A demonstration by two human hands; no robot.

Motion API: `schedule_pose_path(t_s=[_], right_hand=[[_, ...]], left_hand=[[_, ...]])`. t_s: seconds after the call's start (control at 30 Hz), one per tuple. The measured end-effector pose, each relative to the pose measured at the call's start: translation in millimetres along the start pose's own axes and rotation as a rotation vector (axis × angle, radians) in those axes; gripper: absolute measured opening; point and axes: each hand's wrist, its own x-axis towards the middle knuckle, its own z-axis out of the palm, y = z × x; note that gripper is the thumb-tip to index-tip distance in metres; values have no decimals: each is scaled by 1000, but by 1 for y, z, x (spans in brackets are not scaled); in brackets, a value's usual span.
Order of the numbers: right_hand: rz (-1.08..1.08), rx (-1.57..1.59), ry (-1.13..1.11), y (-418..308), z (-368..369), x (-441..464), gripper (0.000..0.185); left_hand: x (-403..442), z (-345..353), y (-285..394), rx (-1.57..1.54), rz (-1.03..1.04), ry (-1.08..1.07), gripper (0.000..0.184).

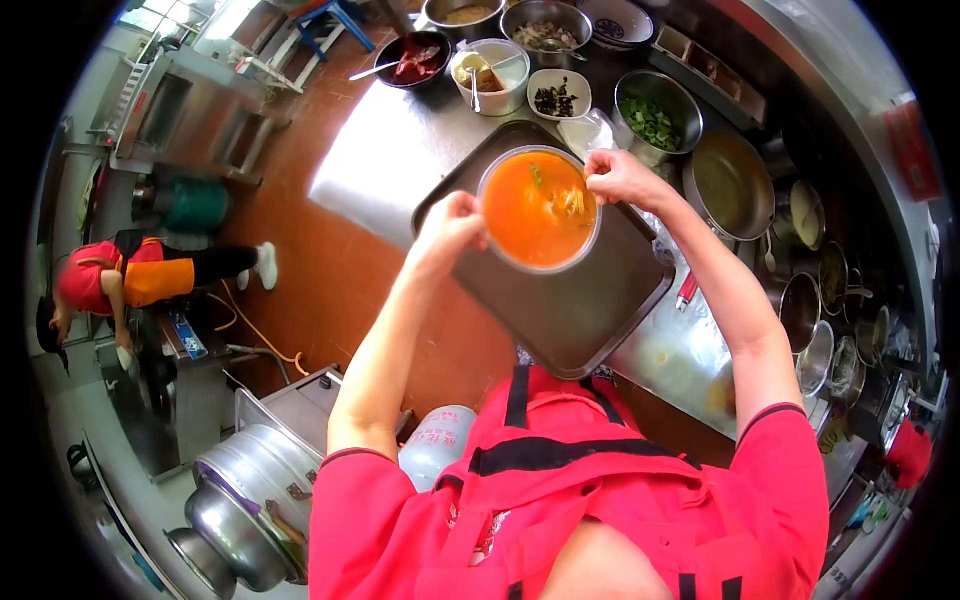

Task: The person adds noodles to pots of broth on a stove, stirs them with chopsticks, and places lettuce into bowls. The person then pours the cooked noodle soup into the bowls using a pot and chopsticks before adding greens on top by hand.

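Observation:
A round, clear-rimmed bowl (546, 269) full of orange soup (530, 222) is between my two hands, over a dark rectangular tray (570, 320). Pale shreds and a bit of green float in the soup. My left hand (450, 235) pinches the bowl's left rim, its fingertips partly hidden. At the upper right rim, the fingers of my right hand (625, 181) are closed on the edge. I cannot tell whether the bowl rests on the tray or is raised above it.
The tray lies on a steel counter (365, 150). Behind it stand a white tub (513, 95), a dish of dark bits (557, 95) and a bowl of chopped greens (650, 115). A pan (730, 190) and red-handled tool (687, 290) are right. Another person (110, 275) works far left.

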Motion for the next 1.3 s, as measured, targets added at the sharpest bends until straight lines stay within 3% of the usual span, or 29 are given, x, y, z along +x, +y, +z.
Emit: schedule_pose_path(t_s=[0.57,0.9,0.97,1.13,1.23,1.3], right_hand=[[53,33,11,16,0,43,11],[163,115,72,17,-7,26,26],[141,65,165,15,-7,2,29],[-1,329,366,16,0,-137,26],[77,468,564,28,16,-251,24],[224,555,822,42,30,-351,23]], left_hand=[[51,-24,-22,10,6,-37,15],[49,-23,-21,-61,-38,-73,15],[45,-21,-20,-92,-64,-58,15],[8,-26,-39,-156,-83,-91,15],[-42,-1,-50,-84,-150,-176,10],[-71,56,-59,11,-253,-403,9]])
